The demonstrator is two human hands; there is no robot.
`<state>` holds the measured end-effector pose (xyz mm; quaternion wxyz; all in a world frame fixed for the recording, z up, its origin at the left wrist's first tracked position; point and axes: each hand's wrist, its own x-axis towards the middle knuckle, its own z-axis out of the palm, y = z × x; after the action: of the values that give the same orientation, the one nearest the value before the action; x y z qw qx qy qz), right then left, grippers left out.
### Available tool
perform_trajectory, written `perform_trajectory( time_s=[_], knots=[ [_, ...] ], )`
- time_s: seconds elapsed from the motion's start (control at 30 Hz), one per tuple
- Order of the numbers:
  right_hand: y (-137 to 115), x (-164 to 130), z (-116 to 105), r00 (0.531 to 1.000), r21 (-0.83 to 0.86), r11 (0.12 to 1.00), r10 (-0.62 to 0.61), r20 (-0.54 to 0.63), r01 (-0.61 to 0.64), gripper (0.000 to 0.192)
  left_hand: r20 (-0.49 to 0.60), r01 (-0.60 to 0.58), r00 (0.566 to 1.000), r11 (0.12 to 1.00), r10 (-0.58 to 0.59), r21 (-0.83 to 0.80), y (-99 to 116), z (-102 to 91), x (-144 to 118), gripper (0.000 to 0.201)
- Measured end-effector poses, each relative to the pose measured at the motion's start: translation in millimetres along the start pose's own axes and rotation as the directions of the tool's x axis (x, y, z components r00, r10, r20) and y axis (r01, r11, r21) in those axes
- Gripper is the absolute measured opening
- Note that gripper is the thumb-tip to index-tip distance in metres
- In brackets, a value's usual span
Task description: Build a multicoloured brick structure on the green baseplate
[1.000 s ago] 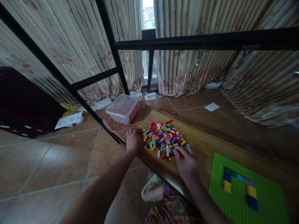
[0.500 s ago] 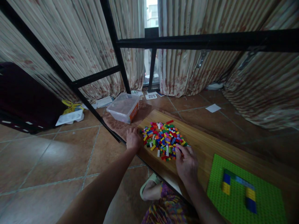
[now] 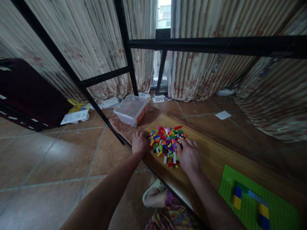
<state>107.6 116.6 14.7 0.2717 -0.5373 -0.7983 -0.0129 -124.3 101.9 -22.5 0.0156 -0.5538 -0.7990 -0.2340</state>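
Head camera view shows a loose pile of small coloured bricks point(image 3: 163, 143) upon the wooden bench top point(image 3: 208, 153), between the person's two hands. The right hand point(image 3: 189, 155) is the nearer one: its fingers are bent and reach into the right edge of the pile, so most of the bricks lie to the left of this grip. The fingertips are drawn close to each other, but the picture is dim and slightly blurred there, therefore one cannot tell if a brick is pinched between them. Just left of these fingers lies a white brick point(image 3: 174, 157), with its long axis pointing roughly away from the person.

The left hand point(image 3: 139, 142) rests at the bench edge, just beside the pile on its left; whether it holds something cannot be seen. To the right of the right hand, well apart from the pile, lies a green baseplate point(image 3: 249, 210), which bears a U-shaped row of bricks point(image 3: 237, 192). Its open side faces the person.
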Motion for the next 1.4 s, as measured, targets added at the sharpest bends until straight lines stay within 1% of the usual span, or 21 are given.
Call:
perform_trajectory(
  time_s=[0.07, 0.23, 0.3, 0.4, 0.53, 0.7, 0.9, 0.97, 1.07, 1.13, 1.2, 1.23, 1.27, 1.33, 1.4],
  knots=[
    [-10.3, 10.5, 3.2, 1.0, 0.011, 1.0, -0.009, 0.016, 0.009, 0.03, 0.005, 0.0, 1.0, 1.0, 0.0, -0.004, -0.3, -0.1, -0.5, 0.035],
    [-41.2, 29.4, 24.7, 0.982, 0.108, 0.984, -0.152, 0.116, 0.14, 0.023, -0.003, -0.007, 1.0, 1.0, 0.007, -0.007, -1.3, 1.6, -1.2, 0.033],
    [-49.7, 34.0, 35.2, 0.97, 0.127, 0.978, -0.186, 0.159, 0.167, 0.02, -0.012, -0.004, 1.0, 1.0, 0.004, 0.001, -1.7, 2.7, -1.3, 0.032],
    [-56.4, 39.1, 47.9, 0.957, 0.119, 0.976, -0.205, 0.207, 0.183, 0.017, -0.01, 0.009, 1.0, 1.0, -0.009, 0.013, -1.9, 3.3, -1.5, 0.032],
    [-57.7, 43.0, 55.9, 0.951, 0.102, 0.975, -0.214, 0.223, 0.196, 0.017, -0.011, 0.004, 1.0, 1.0, -0.004, 0.007, -2.2, 2.9, -1.8, 0.03],
    [-48.6, 41.8, 53.4, 0.95, 0.101, 0.974, -0.219, 0.222, 0.201, 0.017, -0.003, -0.008, 1.0, 1.0, 0.008, -0.008, -3.6, 4.3, -2.0, 0.028],
    [-32.1, 38.6, 42.1, 0.937, 0.143, 0.963, -0.256, 0.236, 0.227, 0.018, -0.011, -0.009, 1.0, 1.0, 0.009, -0.02, -2.1, 3.1, -2.3, 0.03],
    [-27.5, 38.3, 37.6, 0.94, 0.159, 0.962, -0.254, 0.229, 0.221, 0.02, -0.016, -0.006, 1.0, 1.0, 0.006, -0.021, -1.6, 2.4, -2.3, 0.03],
    [-21.8, 37.5, 27.9, 0.959, 0.229, 0.957, -0.219, 0.179, 0.176, 0.025, -0.02, -0.005, 1.0, 1.0, 0.004, -0.022, -1.9, 1.8, -2.1, 0.029],
    [-19.3, 34.5, 18.8, 0.981, 0.342, 0.935, -0.147, 0.126, 0.096, 0.029, -0.022, -0.01, 1.0, 1.0, 0.01, -0.02, -2.4, 1.3, -1.8, 0.03],
    [-18.0, 26.9, 8.5, 0.996, 0.496, 0.867, 0.0, 0.088, -0.044, 0.032, -0.026, -0.017, 1.0, 1.0, 0.017, -0.017, -2.7, 0.9, -1.4, 0.032],
    [-17.5, 20.7, 3.4, 0.992, 0.576, 0.807, 0.098, 0.082, -0.127, 0.034, -0.028, -0.021, 0.999, 1.0, 0.02, -0.016, -2.8, 0.9, -1.1, 0.032],
    [-17.1, 12.9, -1.3, 0.976, 0.654, 0.728, 0.2, 0.088, -0.208, 0.036, -0.029, -0.024, 0.999, 1.0, 0.023, -0.015, -2.7, 1.2, -0.8, 0.032],
    [-15.6, -7.2, -9.6, 0.915, 0.781, 0.527, 0.379, 0.138, -0.336, 0.041, -0.029, -0.025, 0.999, 1.0, 0.024, -0.015, -2.8, 2.3, 0.2, 0.032],
    [-12.6, -31.2, -17.0, 0.848, 0.848, 0.335, 0.482, 0.219, -0.409, 0.045, -0.035, -0.012, 0.999, 1.0, 0.011, -0.023, -3.7, 3.7, 2.3, 0.033]
  ],
)
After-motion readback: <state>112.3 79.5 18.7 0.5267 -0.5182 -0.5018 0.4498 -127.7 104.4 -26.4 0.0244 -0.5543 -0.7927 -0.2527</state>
